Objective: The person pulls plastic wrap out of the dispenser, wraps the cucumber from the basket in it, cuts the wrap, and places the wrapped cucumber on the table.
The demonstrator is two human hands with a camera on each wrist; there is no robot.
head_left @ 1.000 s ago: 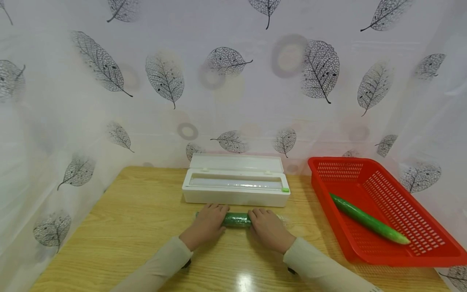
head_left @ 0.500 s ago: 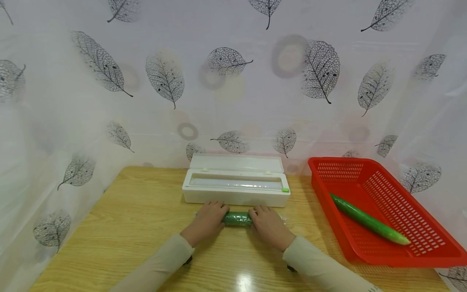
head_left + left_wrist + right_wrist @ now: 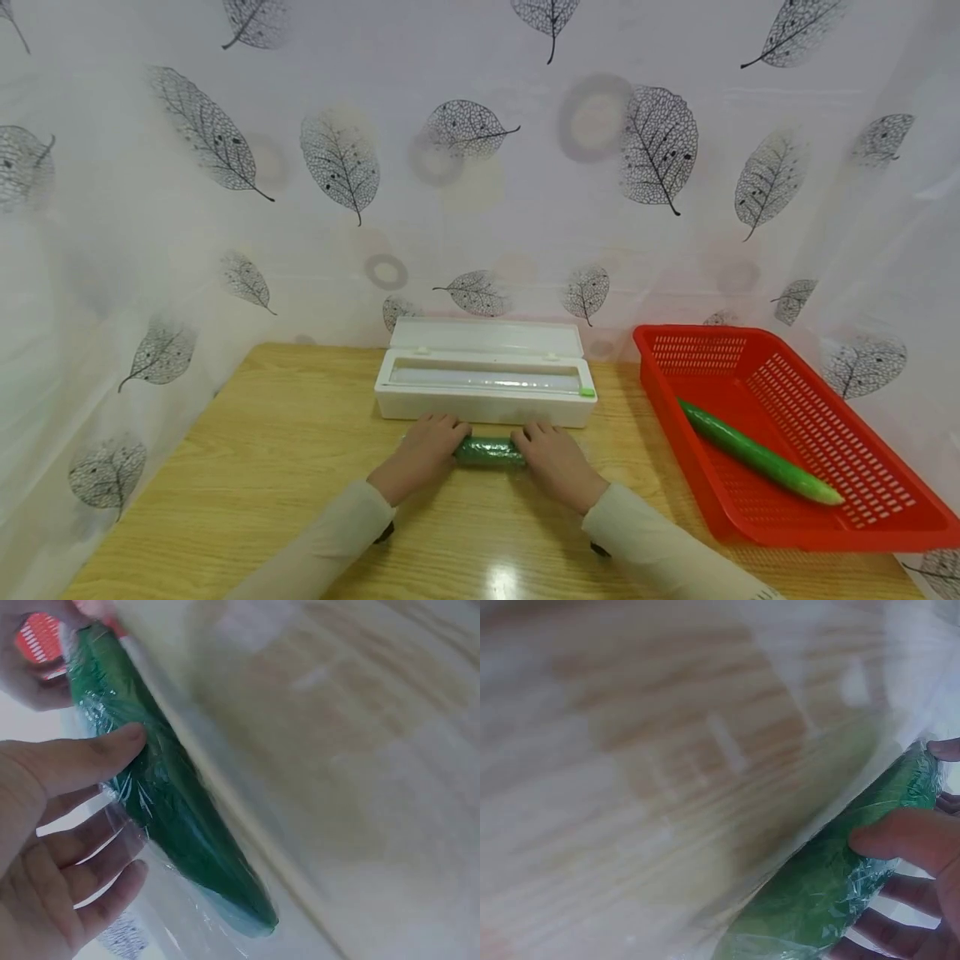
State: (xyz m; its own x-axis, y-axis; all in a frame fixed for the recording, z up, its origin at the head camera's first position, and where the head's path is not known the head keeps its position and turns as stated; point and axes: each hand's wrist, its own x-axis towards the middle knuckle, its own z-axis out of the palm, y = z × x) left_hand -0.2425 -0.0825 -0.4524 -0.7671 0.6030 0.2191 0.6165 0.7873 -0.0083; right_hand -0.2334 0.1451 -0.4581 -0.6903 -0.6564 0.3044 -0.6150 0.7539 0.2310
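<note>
- Now the left hand (image 3: 422, 452) and the right hand (image 3: 550, 457) rest with relaxed, nearly straight fingers on the wrapped cucumber (image 3: 489, 452).
- Just behind this cucumber stands the white dispenser box (image 3: 486, 382).

We see the left hand (image 3: 422, 451) and right hand (image 3: 552, 461) resting on a wrapped cucumber (image 3: 489, 452), just near of the white dispenser box (image 3: 485, 391); a red basket (image 3: 787, 433) sits right.

Wrapped cucumber (image 3: 489, 451) rolled away, toward the cling film dispenser (image 3: 486, 385)

Left hand (image 3: 422, 452) and right hand (image 3: 553, 460) moved slightly forward with it over the last second, fingertips now nearly at the dispenser's front wall.
</note>
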